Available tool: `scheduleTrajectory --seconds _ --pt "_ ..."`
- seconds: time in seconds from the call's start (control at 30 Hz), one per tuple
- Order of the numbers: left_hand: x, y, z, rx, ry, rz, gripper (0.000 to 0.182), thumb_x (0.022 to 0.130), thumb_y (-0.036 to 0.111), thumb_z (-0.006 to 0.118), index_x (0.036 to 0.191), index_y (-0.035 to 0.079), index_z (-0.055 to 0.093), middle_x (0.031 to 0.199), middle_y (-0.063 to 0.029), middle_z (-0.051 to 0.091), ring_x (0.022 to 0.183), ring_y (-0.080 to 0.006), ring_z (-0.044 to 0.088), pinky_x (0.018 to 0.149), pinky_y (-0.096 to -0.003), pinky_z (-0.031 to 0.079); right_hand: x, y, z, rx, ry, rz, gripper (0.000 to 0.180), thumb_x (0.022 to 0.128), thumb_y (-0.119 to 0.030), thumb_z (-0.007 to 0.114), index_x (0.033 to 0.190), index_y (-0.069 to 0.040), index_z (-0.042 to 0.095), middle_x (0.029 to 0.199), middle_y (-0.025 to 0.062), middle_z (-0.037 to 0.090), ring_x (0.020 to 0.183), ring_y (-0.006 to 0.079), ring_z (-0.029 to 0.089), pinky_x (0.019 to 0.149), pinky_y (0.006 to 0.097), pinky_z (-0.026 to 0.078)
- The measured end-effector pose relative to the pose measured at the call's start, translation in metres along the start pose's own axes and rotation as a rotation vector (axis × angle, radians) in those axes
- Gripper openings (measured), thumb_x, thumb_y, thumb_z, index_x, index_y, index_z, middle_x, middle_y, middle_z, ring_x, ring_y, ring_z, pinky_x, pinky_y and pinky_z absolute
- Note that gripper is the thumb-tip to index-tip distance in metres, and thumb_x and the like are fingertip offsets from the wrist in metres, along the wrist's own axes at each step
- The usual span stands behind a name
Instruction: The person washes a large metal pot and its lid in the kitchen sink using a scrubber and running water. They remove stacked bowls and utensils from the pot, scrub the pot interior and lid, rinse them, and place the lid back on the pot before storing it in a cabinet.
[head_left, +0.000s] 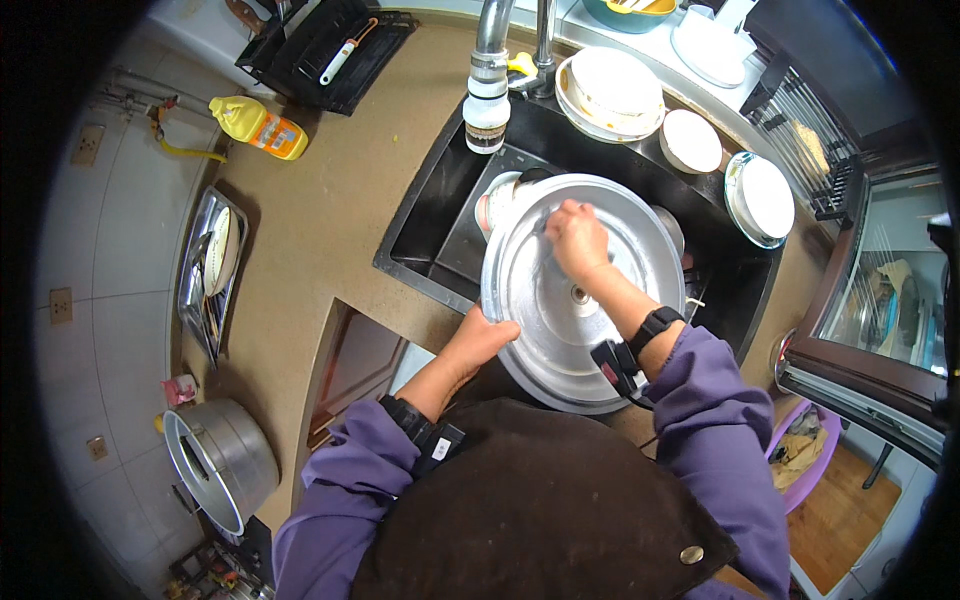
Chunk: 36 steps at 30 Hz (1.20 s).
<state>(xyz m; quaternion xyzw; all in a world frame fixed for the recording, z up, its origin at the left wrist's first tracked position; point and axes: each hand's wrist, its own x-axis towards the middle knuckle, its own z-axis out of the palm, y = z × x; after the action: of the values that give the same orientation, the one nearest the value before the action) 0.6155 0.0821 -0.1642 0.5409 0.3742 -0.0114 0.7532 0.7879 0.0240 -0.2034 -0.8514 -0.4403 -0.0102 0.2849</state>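
Note:
A large round metal pot lid (540, 352) is tilted over the front of the black sink (420, 240), its inner side up. My left hand (484, 339) grips its left rim, thumb on the inside. Against the inner surface, towards the far rim, my right hand (577, 236) presses with bent fingers. Its fingertips are blurred, and whether they hold a scrubber is not visible. At the lid's centre sits a small round fitting (579, 294). Behind the lid, partly hidden, dishes (495, 204) lie in the sink.
The faucet (487, 97) hangs above the sink. Stacked bowls (611, 90), a white bowl (690, 141) and another stack (761, 199) line the back edge. Leftward are a yellow bottle (259, 127), a metal tray (196, 300) and an aluminium pot (240, 450). An open window sash (840, 352) juts in at right.

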Motion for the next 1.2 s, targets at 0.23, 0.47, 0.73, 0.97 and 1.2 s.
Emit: scheduleTrajectory --seconds 0.23,0.47,0.73,0.97,1.2 --pt "-0.003 -0.001 -0.002 0.023 0.05 -0.085 0.036 0.066 0.003 0.05 0.1 -0.005 0.054 0.089 -0.0058 0.058 0.081 -0.0138 0.055 0.072 -0.0261 0.045 -0.006 -0.006 0.0 0.024 -0.496 -0.282 0.003 0.07 -0.011 0.056 0.068 -0.009 0.056 0.078 0.0056 0.056 0.077 0.028 0.055 0.059 0.0407 0.049" --pt "-0.002 -0.003 -0.004 0.064 0.037 -0.037 0.038 0.065 0.003 0.051 0.102 -0.006 0.054 0.091 -0.0067 0.059 0.08 -0.0139 0.055 0.071 -0.0262 0.045 -0.004 -0.008 0.001 0.139 -0.491 -0.277 0.006 0.07 -0.01 0.056 0.074 -0.006 0.057 0.079 0.0109 0.057 0.079 0.0297 0.056 0.062 0.0417 0.049" --pt "-0.012 0.004 -0.004 -0.002 0.071 -0.071 0.044 0.066 0.004 0.051 0.109 -0.007 0.05 0.098 -0.0096 0.058 0.088 -0.0166 0.055 0.077 -0.0271 0.044 0.013 0.062 0.019 -0.326 -0.2 0.125 0.015 0.072 -0.009 0.056 0.086 -0.008 0.057 0.095 0.0076 0.052 0.094 0.0293 0.051 0.072 0.0413 0.049" --pt "-0.021 -0.005 -0.018 -0.155 0.145 -0.161 0.043 0.07 0.005 0.052 0.111 -0.007 0.049 0.101 -0.0109 0.057 0.092 -0.0181 0.054 0.079 -0.0289 0.044 -0.006 0.12 -0.061 0.227 0.04 0.393 0.022 0.073 -0.016 0.065 0.089 -0.001 0.062 0.085 0.0097 0.062 0.072 0.0177 0.061 0.067 0.0289 0.047" --pt "-0.028 -0.023 -0.023 -0.215 0.06 -0.125 0.052 0.075 0.009 0.061 0.122 -0.003 0.04 0.111 -0.0119 0.053 0.096 -0.0196 0.055 0.082 -0.0302 0.046 -0.051 0.143 -0.085 0.688 -0.55 0.991 0.045 0.067 -0.011 0.069 0.106 0.005 0.053 0.088 0.0114 0.06 0.073 0.0185 0.059 0.069 0.0303 0.047"
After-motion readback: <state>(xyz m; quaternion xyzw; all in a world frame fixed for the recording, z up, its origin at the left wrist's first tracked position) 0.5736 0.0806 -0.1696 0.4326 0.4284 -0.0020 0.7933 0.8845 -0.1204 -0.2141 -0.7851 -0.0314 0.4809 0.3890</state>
